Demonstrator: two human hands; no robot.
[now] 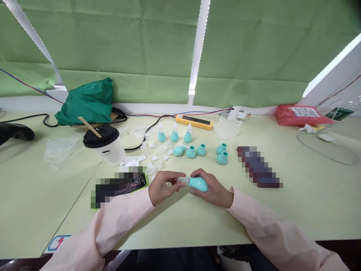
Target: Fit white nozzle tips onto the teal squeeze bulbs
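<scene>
My right hand [216, 192] is wrapped around a teal rubber bulb [199, 183] held just above the pale green table [180, 222]. My left hand [163, 187] pinches the clear tip [182, 180] at the bulb's left end. Behind my hands stand three finished bulbs with clear tips [174, 134]. Several bare teal bulbs [201, 150] sit in front of them, and loose clear tips [158, 162] lie scattered to the left.
A lidded white cup with a wooden stirrer [105, 145] stands at the left, beside a green plastic bag [86, 101]. A yellow power strip [194, 122] and cables lie at the back. A red packet [300, 114] and clear plastic are at the right.
</scene>
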